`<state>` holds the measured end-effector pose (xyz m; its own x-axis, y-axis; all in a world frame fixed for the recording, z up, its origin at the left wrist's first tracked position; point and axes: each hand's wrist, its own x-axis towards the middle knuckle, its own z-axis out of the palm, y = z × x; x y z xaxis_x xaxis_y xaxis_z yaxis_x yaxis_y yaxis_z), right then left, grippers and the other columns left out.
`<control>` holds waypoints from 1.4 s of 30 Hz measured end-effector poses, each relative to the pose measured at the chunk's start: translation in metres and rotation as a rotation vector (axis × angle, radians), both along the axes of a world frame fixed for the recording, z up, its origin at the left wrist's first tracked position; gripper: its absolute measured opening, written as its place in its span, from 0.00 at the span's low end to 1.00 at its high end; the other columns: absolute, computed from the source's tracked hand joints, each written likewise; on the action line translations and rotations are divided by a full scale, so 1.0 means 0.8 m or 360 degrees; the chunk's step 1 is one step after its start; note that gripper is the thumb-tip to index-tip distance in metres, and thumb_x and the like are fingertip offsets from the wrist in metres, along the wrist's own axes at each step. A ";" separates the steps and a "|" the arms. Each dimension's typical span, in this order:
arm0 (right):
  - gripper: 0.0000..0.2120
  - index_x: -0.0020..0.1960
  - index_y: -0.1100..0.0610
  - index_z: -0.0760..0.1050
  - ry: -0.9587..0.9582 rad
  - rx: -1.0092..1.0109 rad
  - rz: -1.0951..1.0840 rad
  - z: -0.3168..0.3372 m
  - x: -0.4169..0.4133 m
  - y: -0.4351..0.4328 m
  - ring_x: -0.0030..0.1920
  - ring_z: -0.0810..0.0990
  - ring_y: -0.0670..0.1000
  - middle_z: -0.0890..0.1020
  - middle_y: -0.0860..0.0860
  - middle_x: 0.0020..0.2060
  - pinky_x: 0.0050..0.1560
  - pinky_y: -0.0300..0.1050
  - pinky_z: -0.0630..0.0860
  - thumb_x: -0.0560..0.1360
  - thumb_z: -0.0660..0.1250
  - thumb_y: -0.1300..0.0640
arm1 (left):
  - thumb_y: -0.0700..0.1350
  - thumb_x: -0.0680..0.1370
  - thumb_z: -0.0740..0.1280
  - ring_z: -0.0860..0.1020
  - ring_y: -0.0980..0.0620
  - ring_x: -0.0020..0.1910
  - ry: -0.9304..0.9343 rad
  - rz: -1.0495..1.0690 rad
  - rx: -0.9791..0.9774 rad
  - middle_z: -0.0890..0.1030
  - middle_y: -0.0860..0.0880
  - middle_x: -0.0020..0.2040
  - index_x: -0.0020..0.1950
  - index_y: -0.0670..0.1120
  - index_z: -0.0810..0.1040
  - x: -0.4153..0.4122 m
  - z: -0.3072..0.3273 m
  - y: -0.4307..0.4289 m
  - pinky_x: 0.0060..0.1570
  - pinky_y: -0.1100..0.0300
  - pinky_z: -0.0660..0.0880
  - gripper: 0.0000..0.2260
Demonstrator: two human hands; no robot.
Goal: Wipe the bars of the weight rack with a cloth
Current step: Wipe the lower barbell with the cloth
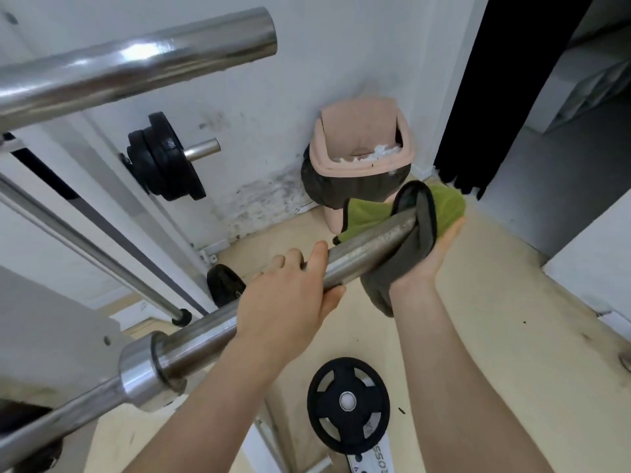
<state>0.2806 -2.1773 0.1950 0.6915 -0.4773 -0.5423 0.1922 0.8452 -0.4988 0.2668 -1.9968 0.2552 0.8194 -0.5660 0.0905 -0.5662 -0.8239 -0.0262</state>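
Grey-and-green cloth [406, 254] is folded over the far right end of the steel bar [362, 250], which runs diagonally from the near left corner up towards the middle of the scene. The grey side hangs down below the bar end and the green side bunches behind it. The right hand [426, 261] cups the cloth against the bar end from the right, palm turned up. Its fingers run up behind the fabric and curve round it, and the thumb is hidden by the cloth. The left hand [290, 295] sits just left of the cloth on the same bar, fingers curled over the top and thumb underneath, gripping the steel. Nearer and further left, a thick polished collar [143, 367] rings the bar.

Above, a second, broader chrome bar [136, 63] crosses the far left of the scene. Between the two, a thin rod [85, 247] slants down to a black end cap. Black weight plates [164, 158] hang on a short peg [203, 149] of the white rack by the wall [256, 97]. A pink bin [362, 141] with a dark liner stands in the far corner, just behind the cloth. On the pale floor [495, 319], near the person, lies a black plate with spokes [348, 404]. A dark curtain [495, 80] hangs at the far right.
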 end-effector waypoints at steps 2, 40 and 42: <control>0.36 0.61 0.46 0.79 -0.0154 -0.0008 -0.0031 0.014 -0.002 -0.001 0.58 0.79 0.55 0.82 0.52 0.57 0.59 0.55 0.75 0.66 0.59 0.23 | 0.66 0.78 0.49 0.74 0.49 0.48 0.0094 -0.0028 -0.0076 0.74 0.50 0.52 0.71 0.53 0.58 0.008 0.002 0.002 0.42 0.52 0.76 0.26; 0.25 0.66 0.53 0.74 -0.0316 0.0261 -0.0008 0.078 -0.089 0.213 0.62 0.77 0.53 0.78 0.54 0.63 0.66 0.50 0.69 0.77 0.59 0.37 | 0.50 0.81 0.54 0.79 0.52 0.49 0.0005 0.0215 -0.0818 0.83 0.53 0.48 0.56 0.50 0.81 -0.098 0.037 0.217 0.50 0.54 0.77 0.16; 0.25 0.65 0.52 0.75 -0.0333 0.0247 0.0126 0.075 -0.092 0.241 0.60 0.79 0.54 0.80 0.54 0.61 0.65 0.53 0.72 0.77 0.60 0.37 | 0.51 0.82 0.55 0.76 0.51 0.55 0.0148 0.0291 -0.0914 0.80 0.51 0.58 0.65 0.51 0.76 -0.071 0.040 0.218 0.54 0.56 0.71 0.16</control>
